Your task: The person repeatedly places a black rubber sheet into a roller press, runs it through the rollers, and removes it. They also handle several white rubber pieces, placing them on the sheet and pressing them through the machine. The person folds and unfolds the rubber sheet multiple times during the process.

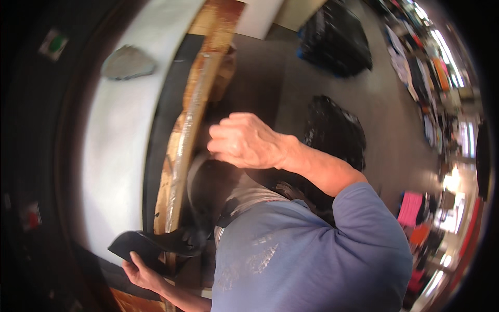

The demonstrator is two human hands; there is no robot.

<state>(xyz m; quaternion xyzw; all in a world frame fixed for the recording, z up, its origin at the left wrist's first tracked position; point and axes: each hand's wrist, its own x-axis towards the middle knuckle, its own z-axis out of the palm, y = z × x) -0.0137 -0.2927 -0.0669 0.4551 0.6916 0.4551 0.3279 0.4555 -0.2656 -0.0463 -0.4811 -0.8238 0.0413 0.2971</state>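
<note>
A limp black sheet of material (136, 243) curves across the left side of my body. My left hand (140, 271) grips its lower end, the thumb pressed on the dark surface. In the middle of the view my right hand (244, 140) is closed in a fist, knuckles up. From beneath that fist a dark, motion-blurred stretch of the sheet hangs and bends down toward the left hand. The fingertips of the right hand are hidden. Alongside both hands runs a worn wooden table edge (179, 151) with shiny clear tape along it.
A grey flat stone-like piece (128, 63) lies on the white tabletop (117, 140). Black plastic bags (335, 39) sit on the floor (384, 104), another bag (338, 127) nearer my right arm. Piles of coloured fabric (410, 208) line the far right.
</note>
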